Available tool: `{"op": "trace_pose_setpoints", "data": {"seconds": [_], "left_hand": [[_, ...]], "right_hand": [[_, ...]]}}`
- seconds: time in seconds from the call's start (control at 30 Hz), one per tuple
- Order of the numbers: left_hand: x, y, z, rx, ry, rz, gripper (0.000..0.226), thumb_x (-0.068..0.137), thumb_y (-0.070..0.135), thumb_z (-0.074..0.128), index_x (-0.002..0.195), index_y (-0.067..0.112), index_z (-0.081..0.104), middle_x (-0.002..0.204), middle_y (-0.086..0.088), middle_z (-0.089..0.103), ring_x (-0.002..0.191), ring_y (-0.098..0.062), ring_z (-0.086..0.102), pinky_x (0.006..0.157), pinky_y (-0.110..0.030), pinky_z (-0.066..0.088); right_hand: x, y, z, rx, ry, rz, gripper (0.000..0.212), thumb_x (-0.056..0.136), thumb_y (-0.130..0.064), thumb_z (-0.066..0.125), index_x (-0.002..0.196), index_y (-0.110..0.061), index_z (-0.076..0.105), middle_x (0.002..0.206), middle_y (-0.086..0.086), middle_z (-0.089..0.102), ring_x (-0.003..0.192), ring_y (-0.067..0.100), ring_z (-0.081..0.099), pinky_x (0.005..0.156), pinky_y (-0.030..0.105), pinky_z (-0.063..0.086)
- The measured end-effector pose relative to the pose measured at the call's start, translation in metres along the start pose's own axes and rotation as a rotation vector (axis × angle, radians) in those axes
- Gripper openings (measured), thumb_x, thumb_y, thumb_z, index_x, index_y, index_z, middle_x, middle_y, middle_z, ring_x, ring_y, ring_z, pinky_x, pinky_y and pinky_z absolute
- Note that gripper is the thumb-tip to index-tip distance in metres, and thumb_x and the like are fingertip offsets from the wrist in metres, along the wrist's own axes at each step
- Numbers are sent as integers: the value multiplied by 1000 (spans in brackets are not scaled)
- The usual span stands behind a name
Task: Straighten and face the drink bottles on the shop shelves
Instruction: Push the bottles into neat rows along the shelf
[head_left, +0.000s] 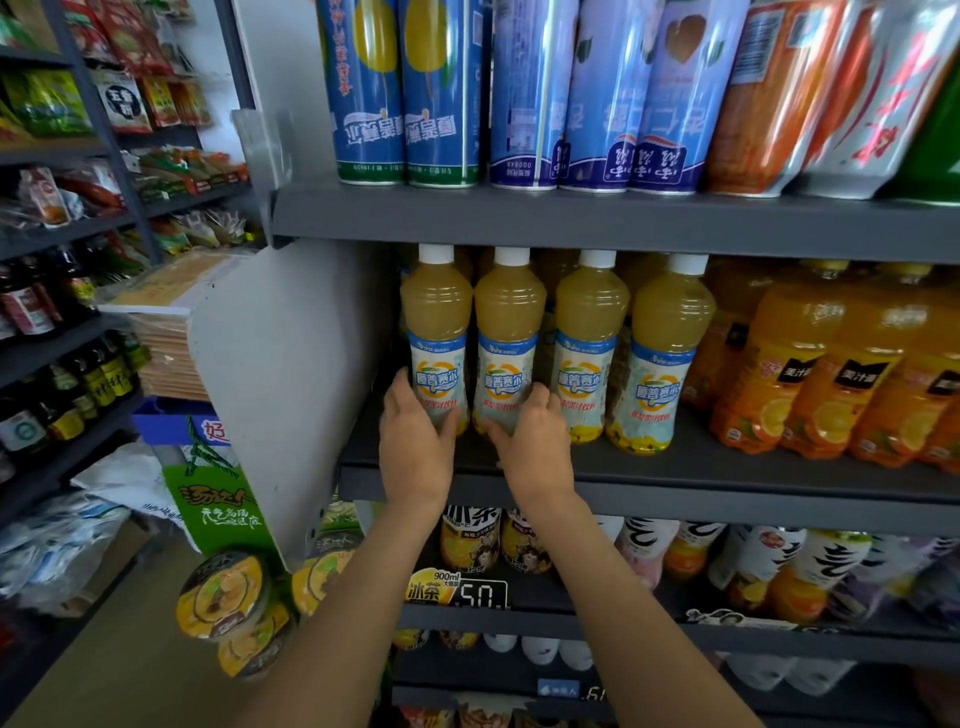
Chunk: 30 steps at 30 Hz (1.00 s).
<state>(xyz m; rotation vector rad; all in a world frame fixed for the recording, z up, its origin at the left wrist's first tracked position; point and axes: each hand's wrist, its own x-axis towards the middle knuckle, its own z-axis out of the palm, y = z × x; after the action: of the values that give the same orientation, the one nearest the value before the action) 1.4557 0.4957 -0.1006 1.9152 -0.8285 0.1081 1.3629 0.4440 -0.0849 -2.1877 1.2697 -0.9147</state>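
Item: four pale yellow juice bottles, white caps, blue-and-white labels, standing upright in a front row at the left end of the middle shelf (727, 480), labels facing out. More of the same stand behind them.

First bottle (435, 332), nearest the shelf's left end: the left hand (415, 441) holds it low down, fingers curled round the left side of the label and thumb toward the base.

Second bottle (508, 343), just beside the first: the right hand (535, 441) grips its lower part, fingers wrapped round the right side at the label, thumb across the front near the base.

Third bottle (589, 348) and fourth bottle (662, 358): upright, free of either hand, standing a little nearer the front edge toward the right.

Same shelf, right portion: orange juice bottles (800, 364), larger, with black label patches, packed close together up to the picture's right edge.

Upper shelf (571, 218): tall blue cans (405, 93) at left, lighter blue cans (597, 93) at centre, orange and silver pouches (789, 93) at right.

Lower shelf (571, 616): assorted small drink bottles (769, 566) and a price tag (457, 590) on its front edge.

Left of the unit: a grey end panel (291, 374), stacked instant noodle cups (228, 597) hanging below it, and a dark side rack (62, 338) with snack packets and sauce bottles.
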Motion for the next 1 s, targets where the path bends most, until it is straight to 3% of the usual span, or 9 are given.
{"op": "trace_pose_setpoints", "data": {"seconds": [0.07, 0.13, 0.23, 0.33, 0.47, 0.67, 1.0], "left_hand": [[-9, 6, -1, 23, 141, 58, 60, 81, 14, 70, 132, 1, 41, 128, -20, 46, 117, -35, 46, 93, -43, 41], [-21, 15, 1, 30, 224, 190, 50, 78, 7, 70, 122, -1, 49, 118, -21, 49, 108, -34, 49, 89, -44, 44], [-32, 31, 13, 33, 109, 308, 48, 80, 8, 68, 124, 2, 49, 120, -17, 50, 114, -30, 47, 94, -42, 45], [-36, 42, 29, 48, 6, 239, 61, 84, 17, 67, 135, 3, 37, 132, -18, 42, 125, -29, 40, 102, -38, 39], [-35, 44, 40, 136, -25, 118, 71, 85, 22, 66, 141, 2, 28, 136, -18, 38, 128, -29, 36, 103, -35, 36], [-31, 46, 45, 135, -2, 53, 69, 83, 10, 66, 140, 3, 28, 137, -17, 36, 130, -29, 32, 105, -34, 32], [-31, 39, 49, 143, 14, 83, 67, 85, 8, 64, 141, 1, 28, 137, -19, 37, 130, -30, 31, 108, -35, 28]], "right_hand": [[-1, 5, -13, 7, 62, -73, 42, 90, -22, 62, 124, -1, 47, 123, 13, 51, 110, 27, 53, 84, 30, 45], [-2, 14, -32, 35, 256, -141, 31, 90, -19, 61, 114, -1, 57, 112, 12, 58, 95, 27, 60, 73, 27, 44], [2, 28, -60, 94, 407, -83, 27, 90, -19, 61, 111, -3, 59, 108, 10, 61, 89, 23, 60, 69, 20, 38], [7, 38, -60, -40, 283, -60, 37, 90, -24, 61, 120, -3, 54, 110, 13, 63, 98, 27, 61, 75, 31, 45], [7, 40, -43, -145, 144, 42, 41, 91, -27, 60, 119, -2, 44, 107, 17, 62, 99, 33, 61, 74, 39, 48], [11, 39, -37, -165, 150, 42, 31, 90, -19, 62, 112, -3, 46, 108, 16, 63, 100, 30, 62, 78, 36, 51], [11, 44, -43, -85, 148, 0, 37, 86, -17, 67, 114, -2, 48, 106, 17, 65, 98, 30, 64, 76, 37, 52]]}}
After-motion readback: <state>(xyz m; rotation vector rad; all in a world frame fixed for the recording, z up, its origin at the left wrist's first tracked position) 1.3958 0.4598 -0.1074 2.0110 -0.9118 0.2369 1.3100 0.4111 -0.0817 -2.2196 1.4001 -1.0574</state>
